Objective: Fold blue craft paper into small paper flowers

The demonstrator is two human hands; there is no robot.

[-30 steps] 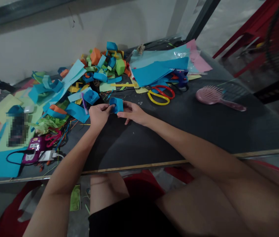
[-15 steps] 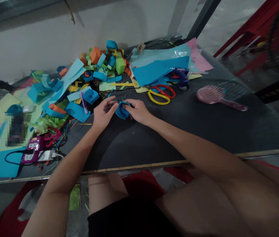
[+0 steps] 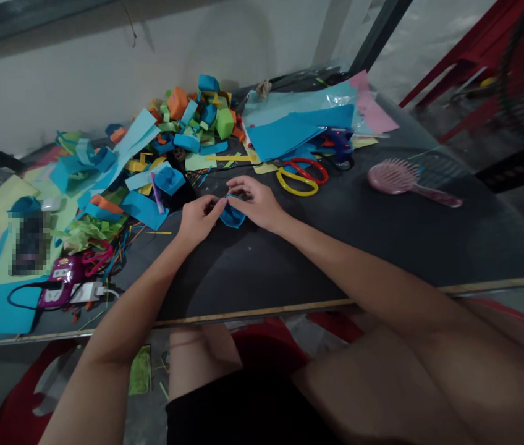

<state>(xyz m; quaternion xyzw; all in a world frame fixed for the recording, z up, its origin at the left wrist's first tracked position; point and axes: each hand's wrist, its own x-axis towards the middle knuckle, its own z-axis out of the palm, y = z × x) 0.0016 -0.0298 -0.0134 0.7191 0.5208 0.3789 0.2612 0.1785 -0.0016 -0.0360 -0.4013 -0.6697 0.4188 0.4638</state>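
A small folded piece of blue paper (image 3: 233, 216) rests low against the black table (image 3: 317, 247), held between both my hands. My left hand (image 3: 198, 217) pinches its left edge with thumb and fingertips. From the other side my right hand (image 3: 256, 200) curls over its top and right side, fingers closed on it. Part of the paper is hidden under my right fingers.
A heap of folded blue, green and orange paper pieces (image 3: 188, 127) lies behind my hands. Blue sheets (image 3: 296, 130), yellow and red scissors (image 3: 300, 176) and a pink hairbrush (image 3: 403, 179) lie to the right. A purple device with cables (image 3: 60, 287) sits at the left front.
The blue paper was a boxy shape held upright a second ago; it now looks flattened and lower on the table. Both hands have shifted slightly toward me with it.
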